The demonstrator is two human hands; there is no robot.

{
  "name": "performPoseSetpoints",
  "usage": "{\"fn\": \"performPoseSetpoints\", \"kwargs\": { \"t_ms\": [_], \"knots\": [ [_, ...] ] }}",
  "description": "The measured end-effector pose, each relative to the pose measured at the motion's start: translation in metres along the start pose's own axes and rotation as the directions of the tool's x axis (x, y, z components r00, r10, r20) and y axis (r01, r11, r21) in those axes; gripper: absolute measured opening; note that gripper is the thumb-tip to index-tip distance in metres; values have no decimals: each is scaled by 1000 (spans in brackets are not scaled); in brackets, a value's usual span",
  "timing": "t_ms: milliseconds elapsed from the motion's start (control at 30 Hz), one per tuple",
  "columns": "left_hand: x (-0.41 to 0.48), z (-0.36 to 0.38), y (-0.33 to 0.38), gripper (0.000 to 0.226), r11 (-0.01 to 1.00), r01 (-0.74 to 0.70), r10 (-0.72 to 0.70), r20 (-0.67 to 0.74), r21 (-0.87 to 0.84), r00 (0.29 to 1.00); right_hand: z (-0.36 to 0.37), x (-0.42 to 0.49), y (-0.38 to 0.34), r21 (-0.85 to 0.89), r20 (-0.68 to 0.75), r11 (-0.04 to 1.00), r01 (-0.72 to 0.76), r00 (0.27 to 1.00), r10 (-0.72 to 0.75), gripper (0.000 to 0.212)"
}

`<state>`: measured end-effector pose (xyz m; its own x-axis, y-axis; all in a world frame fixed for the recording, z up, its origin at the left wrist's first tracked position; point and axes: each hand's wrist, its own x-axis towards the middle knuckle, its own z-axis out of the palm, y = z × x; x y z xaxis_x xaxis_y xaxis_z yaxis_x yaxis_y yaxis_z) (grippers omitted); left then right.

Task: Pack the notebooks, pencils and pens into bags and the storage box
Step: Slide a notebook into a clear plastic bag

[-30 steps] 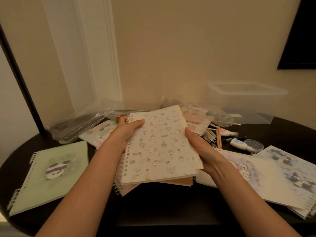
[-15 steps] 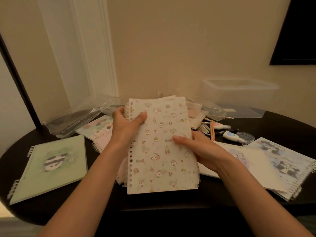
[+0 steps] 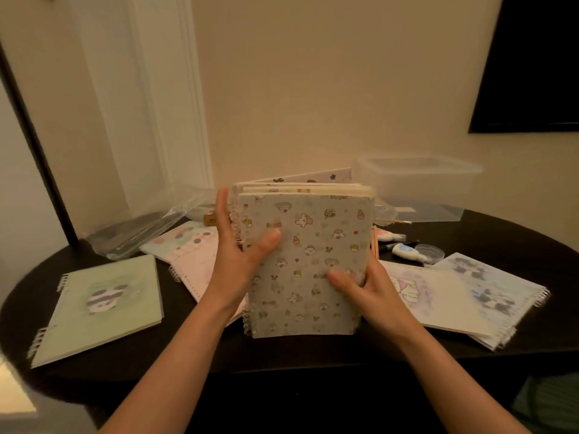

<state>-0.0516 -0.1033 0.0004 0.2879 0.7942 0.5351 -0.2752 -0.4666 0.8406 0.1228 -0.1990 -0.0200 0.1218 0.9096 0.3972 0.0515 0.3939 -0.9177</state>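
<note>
- Stack of spiral-bound notebooks point(image 3: 313, 261), front cover pale with small cartoon animals, standing upright on its lower edge at the middle of the dark round worktop point(image 3: 282, 355).
- Left grip point(image 3: 241, 255) against the stack's coiled side: fingers straight and pointing up beside the coils, thumb flat on the front cover.
- Right grip point(image 3: 366, 286) pinching the stack's right edge, thumb on the cover, fingers hidden behind.
- Pale green spiral notebook with a panda picture point(image 3: 103, 305) lying flat, well to the left.
- Pastel pink notebook point(image 3: 191, 255) flat just beyond the left grip.
- Crumpled clear plastic bag point(image 3: 141, 233) at the far left, near the wall.
- Clear plastic storage box point(image 3: 416, 180) at the back right, beyond the stack.
- Lilac cartoon notebook point(image 3: 432, 296) overlapping a blue spiral notebook point(image 3: 501, 286), both flat on the right.
- Orange pencils point(image 3: 375, 245) and small white bottles point(image 3: 407, 252) between the stack and the box.
</note>
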Motion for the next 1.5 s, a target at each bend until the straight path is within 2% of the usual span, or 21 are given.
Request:
{"fn": "performPoseSetpoints", "kwargs": {
  "t_ms": [67,167,267,333,433,533,567,700,800,933,1033,1133,1167,1300,1400,1500],
  "knots": [
    [-4,2,-4,114,996,72,-72,17,-54,997,-1,-1,0,3,17,1000,-2,1000,2,40],
    [-10,6,-6,91,983,129,-121,65,-129,991,-4,-1,5,34,24,999,-37,999,36,47],
    [-12,10,-10,85,978,120,-105,90,-172,990,-6,-2,15,85,22,991,-105,994,104,69],
    [-10,12,-11,92,982,100,-90,67,-163,994,-7,1,12,86,-1,990,-107,994,108,72],
    [-6,11,-12,99,991,81,-76,53,-102,996,-12,9,-2,56,-93,998,-3,996,8,56],
    [-3,12,-13,71,990,107,-96,117,-95,989,-8,16,-11,76,-140,995,59,989,-48,47],
    [-4,14,-11,69,986,126,-110,138,-112,984,-5,17,-11,90,-158,994,69,986,-54,45],
    [-5,24,-12,95,980,125,-114,78,-153,990,3,22,-7,117,-229,985,131,968,-102,44],
    [-2,26,-14,90,980,134,-126,65,-144,990,1,25,-7,94,-218,988,120,971,-97,50],
    [0,23,-17,74,984,151,-148,29,-99,989,-6,26,-9,61,-182,993,96,980,-84,29],
    [-2,22,-16,77,987,155,-153,30,-44,988,-6,23,-9,51,-147,993,102,985,-94,37],
    [-7,24,-20,65,991,135,-135,-3,-27,991,-5,21,-5,22,-159,989,143,978,-138,39],
    [-9,25,-21,66,992,128,-129,-33,-19,991,-4,20,-4,3,-167,987,159,974,-156,36],
    [-11,27,-22,97,994,107,-109,-65,-30,992,-1,19,-2,-28,-179,980,197,964,-199,31],
    [-8,26,-22,95,997,80,-79,-67,15,995,0,20,-2,-20,-208,978,209,956,-209,33],
    [-3,28,-21,81,997,70,-67,-62,42,996,-2,26,-3,-15,-227,978,208,952,-206,33]
  ]
}}
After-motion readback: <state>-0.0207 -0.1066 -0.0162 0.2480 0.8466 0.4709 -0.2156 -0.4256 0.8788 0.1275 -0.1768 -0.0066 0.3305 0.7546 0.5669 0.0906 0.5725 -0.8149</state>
